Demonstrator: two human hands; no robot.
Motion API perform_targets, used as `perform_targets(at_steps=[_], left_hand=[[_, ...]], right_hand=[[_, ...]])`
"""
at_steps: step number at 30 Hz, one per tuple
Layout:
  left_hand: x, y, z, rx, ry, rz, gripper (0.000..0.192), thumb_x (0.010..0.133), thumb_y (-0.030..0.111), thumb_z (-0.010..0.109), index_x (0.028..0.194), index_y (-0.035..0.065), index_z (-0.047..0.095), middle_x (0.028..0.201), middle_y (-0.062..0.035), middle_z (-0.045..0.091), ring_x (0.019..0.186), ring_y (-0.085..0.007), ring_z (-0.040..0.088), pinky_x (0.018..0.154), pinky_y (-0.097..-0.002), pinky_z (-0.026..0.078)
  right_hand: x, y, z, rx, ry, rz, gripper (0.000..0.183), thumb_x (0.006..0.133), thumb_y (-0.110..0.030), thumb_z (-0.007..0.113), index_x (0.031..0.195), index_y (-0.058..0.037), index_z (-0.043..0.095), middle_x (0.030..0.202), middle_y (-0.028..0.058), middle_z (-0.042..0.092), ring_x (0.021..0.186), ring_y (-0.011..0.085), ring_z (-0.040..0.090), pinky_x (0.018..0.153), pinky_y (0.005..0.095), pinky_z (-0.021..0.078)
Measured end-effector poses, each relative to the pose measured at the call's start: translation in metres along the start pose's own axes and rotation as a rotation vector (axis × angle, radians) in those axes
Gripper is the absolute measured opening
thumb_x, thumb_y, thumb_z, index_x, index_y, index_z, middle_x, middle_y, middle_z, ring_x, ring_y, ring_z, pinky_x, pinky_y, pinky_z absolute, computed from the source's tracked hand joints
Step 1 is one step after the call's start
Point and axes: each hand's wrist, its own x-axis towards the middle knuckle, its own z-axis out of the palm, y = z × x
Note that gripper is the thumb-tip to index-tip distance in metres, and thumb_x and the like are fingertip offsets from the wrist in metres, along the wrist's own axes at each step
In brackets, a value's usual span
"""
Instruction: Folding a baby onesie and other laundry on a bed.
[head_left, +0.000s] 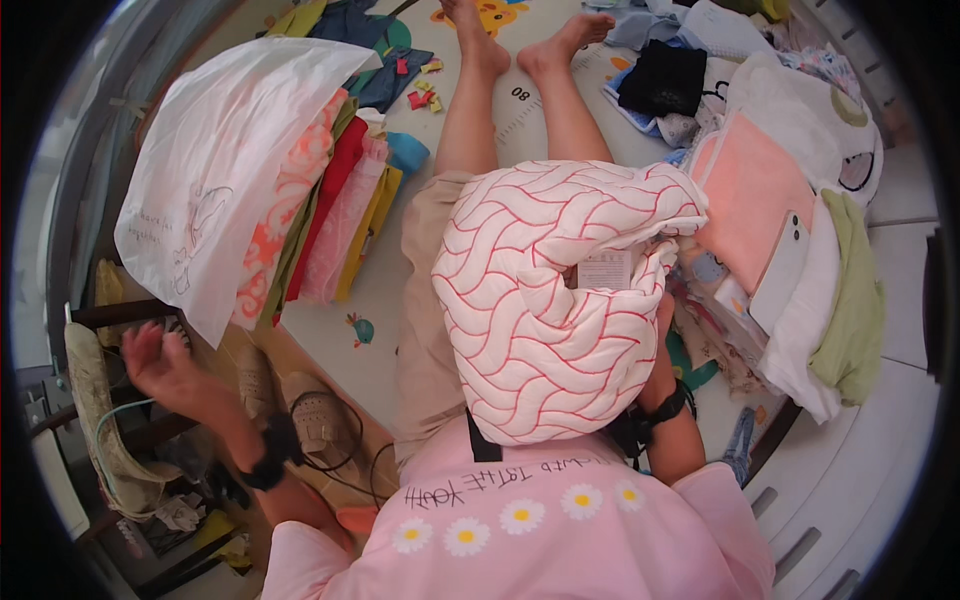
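A white quilted fabric piece with red wavy stitching (555, 322) lies bunched in a ring on my lap. Inside its fold a white label (603, 270) bearing print shows. My right hand (663, 337) is at its right edge, the fingers mostly hidden under or behind the cloth. Out to the left, my left hand (161, 360) is raised with slightly blurred, loosely curled, parted fingers and nothing in it. It is near the lower edge of a white translucent bag (232, 157), which partly covers a row of folded cloths (322, 210).
Several garments and a folded peach cloth (750, 195) are piled at right, with a white phone (780, 274) on them. Small red and yellow pieces (424, 97) lie on the printed mat (337, 337). Shoes (319, 412) and a cluttered rack (90, 375) are at lower left.
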Motion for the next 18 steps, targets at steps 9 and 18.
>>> perform_targets(at_steps=[9,18], left_hand=[[-0.113,0.105,0.077,-0.671,-1.356,-0.589,0.042,0.095,0.021,0.046,0.131,-0.0001,0.041,0.109,-0.0098,0.056,0.088,-0.0141,0.055,0.079,-0.0268,0.045],[-0.129,0.039,0.087,-1.137,-1.140,-1.323,0.043,0.092,0.013,0.044,0.133,-0.0011,0.039,0.121,-0.0135,0.052,0.105,-0.0211,0.053,0.091,-0.0322,0.042]], right_hand=[[0.002,-0.090,0.080,-0.247,-0.879,-0.200,0.017,0.074,-0.012,0.058,0.086,-0.0012,0.062,0.087,0.0082,0.063,0.076,0.0191,0.058,0.067,0.0317,0.0481],[-0.073,-0.108,0.123,-1.632,-1.321,-0.932,0.019,0.066,-0.011,0.062,0.084,-0.0067,0.057,0.085,0.0040,0.052,0.082,0.0215,0.052,0.070,0.0327,0.0398]])
